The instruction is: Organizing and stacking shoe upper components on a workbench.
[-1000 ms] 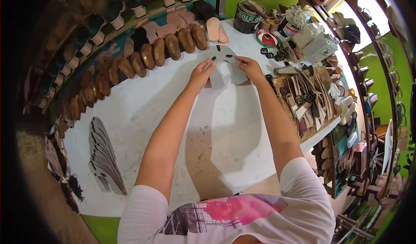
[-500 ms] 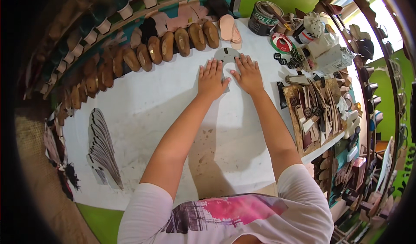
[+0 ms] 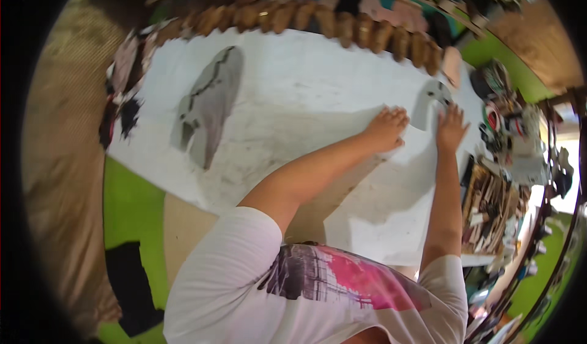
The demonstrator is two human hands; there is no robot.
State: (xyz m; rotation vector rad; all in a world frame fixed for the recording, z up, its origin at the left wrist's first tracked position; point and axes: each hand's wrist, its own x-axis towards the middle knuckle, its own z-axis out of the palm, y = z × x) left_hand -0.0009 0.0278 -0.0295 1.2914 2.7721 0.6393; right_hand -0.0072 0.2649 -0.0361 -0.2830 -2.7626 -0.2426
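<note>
A grey U-shaped cut piece with black marks [image 3: 422, 107] lies flat on the white table [image 3: 293, 87]. My right hand [image 3: 451, 130] rests at its right side, fingers outstretched, partly covering that leg of it. Left of the piece, my left hand [image 3: 386, 130] is apart from it with its fingers extended and nothing visible in them. Farther left, a fanned stack of similar grey pieces with dark edges [image 3: 214, 102] lies on the table. The picture is somewhat blurred.
Brown shoe lasts [image 3: 345, 29] line the far edge. At the right stand a dark can [image 3: 490, 80], a white container [image 3: 526, 154] and a board crowded with strips and tools [image 3: 489, 212]. A black cloth-like thing [image 3: 131, 289] lies below the table's left side.
The view has swung left. My left hand has come off the grey piece and moved left toward the stack, while my right hand stays at the piece.
</note>
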